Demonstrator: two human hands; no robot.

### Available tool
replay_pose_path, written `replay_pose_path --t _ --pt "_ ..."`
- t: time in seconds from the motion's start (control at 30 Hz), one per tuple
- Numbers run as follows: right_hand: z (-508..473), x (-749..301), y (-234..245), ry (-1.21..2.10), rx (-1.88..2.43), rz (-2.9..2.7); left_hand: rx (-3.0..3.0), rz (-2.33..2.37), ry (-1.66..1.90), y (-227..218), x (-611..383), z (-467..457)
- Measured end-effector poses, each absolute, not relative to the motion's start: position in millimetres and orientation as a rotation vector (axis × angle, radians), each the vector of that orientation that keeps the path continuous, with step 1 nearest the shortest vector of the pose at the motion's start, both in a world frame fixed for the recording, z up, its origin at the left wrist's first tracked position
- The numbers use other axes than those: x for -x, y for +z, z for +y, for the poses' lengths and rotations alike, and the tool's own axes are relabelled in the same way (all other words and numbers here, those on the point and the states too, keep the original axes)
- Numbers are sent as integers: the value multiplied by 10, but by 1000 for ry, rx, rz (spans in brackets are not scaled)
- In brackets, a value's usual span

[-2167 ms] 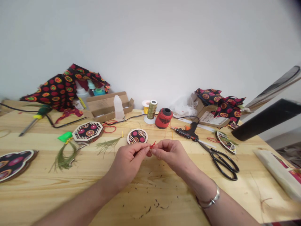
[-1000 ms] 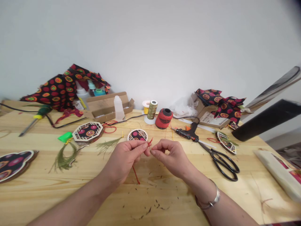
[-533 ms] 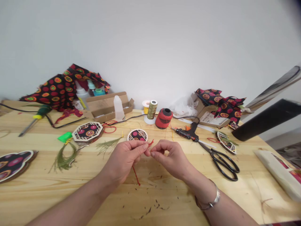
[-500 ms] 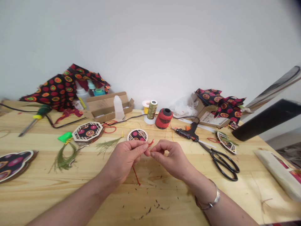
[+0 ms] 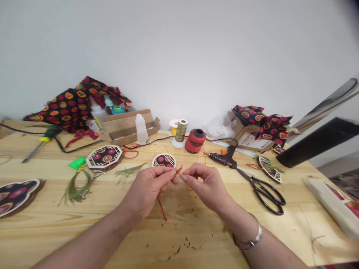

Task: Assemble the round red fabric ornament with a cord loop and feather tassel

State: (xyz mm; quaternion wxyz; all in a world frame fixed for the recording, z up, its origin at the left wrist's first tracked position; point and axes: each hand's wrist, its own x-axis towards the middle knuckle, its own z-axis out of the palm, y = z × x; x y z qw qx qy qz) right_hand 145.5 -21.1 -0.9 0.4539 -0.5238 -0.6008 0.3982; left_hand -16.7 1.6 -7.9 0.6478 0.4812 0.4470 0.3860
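My left hand (image 5: 151, 186) pinches a red cord (image 5: 162, 209) between thumb and forefinger. One short end sticks up past the fingertips and a longer tail hangs below the palm. Close beside it, my right hand (image 5: 206, 186) has its thumb and forefinger pressed together near the cord's upper end. What those fingers hold is too small to make out, though a faint pale strand shows under them. Just behind the left fingertips lies a round wooden-framed ornament (image 5: 163, 160) with patterned fabric, its lower edge hidden by my hand.
Behind stand a red thread spool (image 5: 195, 141) and an olive thread cone (image 5: 181, 133). A glue gun (image 5: 224, 158) and black-handled scissors (image 5: 269, 194) lie to the right. At left are an octagonal ornament (image 5: 105, 158), a green tassel (image 5: 75, 188) and a screwdriver (image 5: 40, 144).
My right hand has shifted slightly up and away from the left fingertips, opening a small gap. The left hand keeps its pinch on the red cord.
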Motion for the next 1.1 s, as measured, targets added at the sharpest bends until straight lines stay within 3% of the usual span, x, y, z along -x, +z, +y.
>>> replay_pose_path --t 0.37,0.5,0.8,1.1 --pt "-144 -1497 -39 1362 1259 -1057 -1209 1038 761 -90 171 -10" --pt "-138 -1501 -40 1291 1255 -1121 -1386 1090 668 -72 174 -32" --pt "-209 -1487 -39 769 1170 -1565 -1561 1217 624 11 128 -56" --pt "-140 -1514 -32 951 1205 -1437 -1577 1109 586 -33 121 -78"
